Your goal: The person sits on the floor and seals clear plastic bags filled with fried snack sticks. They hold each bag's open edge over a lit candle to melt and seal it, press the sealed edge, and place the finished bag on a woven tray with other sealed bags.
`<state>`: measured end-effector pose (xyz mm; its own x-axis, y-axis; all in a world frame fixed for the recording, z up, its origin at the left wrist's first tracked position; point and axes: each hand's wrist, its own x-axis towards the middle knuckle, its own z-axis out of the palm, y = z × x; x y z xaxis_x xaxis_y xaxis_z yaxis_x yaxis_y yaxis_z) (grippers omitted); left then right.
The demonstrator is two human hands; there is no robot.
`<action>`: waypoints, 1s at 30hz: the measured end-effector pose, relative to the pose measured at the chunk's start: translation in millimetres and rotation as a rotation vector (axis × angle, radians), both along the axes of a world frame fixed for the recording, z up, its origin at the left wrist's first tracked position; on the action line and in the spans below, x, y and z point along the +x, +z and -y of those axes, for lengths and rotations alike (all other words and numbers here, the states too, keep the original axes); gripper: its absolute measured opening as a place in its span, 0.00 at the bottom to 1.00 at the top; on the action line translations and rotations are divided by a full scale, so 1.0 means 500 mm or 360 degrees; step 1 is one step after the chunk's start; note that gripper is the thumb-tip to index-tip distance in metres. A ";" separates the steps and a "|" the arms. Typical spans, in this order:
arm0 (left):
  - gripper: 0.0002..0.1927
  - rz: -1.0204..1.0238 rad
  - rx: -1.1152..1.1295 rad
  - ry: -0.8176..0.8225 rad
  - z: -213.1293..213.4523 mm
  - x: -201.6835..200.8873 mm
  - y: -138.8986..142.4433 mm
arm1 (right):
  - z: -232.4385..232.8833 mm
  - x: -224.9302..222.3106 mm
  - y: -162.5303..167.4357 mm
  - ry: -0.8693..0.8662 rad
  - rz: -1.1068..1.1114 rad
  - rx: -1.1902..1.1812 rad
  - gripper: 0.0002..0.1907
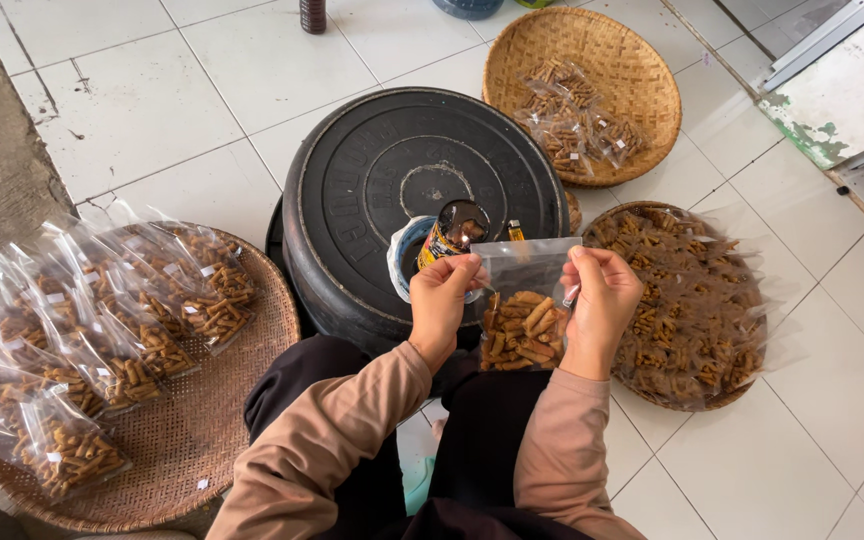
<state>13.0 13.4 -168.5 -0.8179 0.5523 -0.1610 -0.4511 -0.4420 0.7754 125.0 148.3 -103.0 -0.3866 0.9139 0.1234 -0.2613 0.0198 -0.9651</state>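
Held at frame centre: clear snack bag (522, 320), top corners pinched shut in left hand (442, 300) grip and right hand (602, 310) grip, just below black round lid (382, 170), between woven trays.

We record a home snack-packing spot set up on a white tiled floor (252, 70), not a factory line. We note three woven bamboo trays (242, 400) holding clear bags of brown stick snacks (102, 330), and an upturned black tub (392, 170) serving as the worktop. We also list a peeling painted door sill (832, 110) at the edge.
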 end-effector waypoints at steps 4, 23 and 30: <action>0.09 0.0033 -0.0035 0.0001 0.002 -0.003 0.005 | 0.007 -0.001 0.006 -0.0020 0.0000 0.0010 0.03; 0.11 0.0186 -0.0048 -0.0060 0.015 -0.018 0.018 | 0.025 -0.019 0.023 -0.0012 -0.0069 -0.0001 0.03; 0.10 0.0222 -0.0031 -0.0067 0.011 -0.023 0.010 | 0.022 -0.021 0.021 -0.0003 -0.0075 -0.0022 0.04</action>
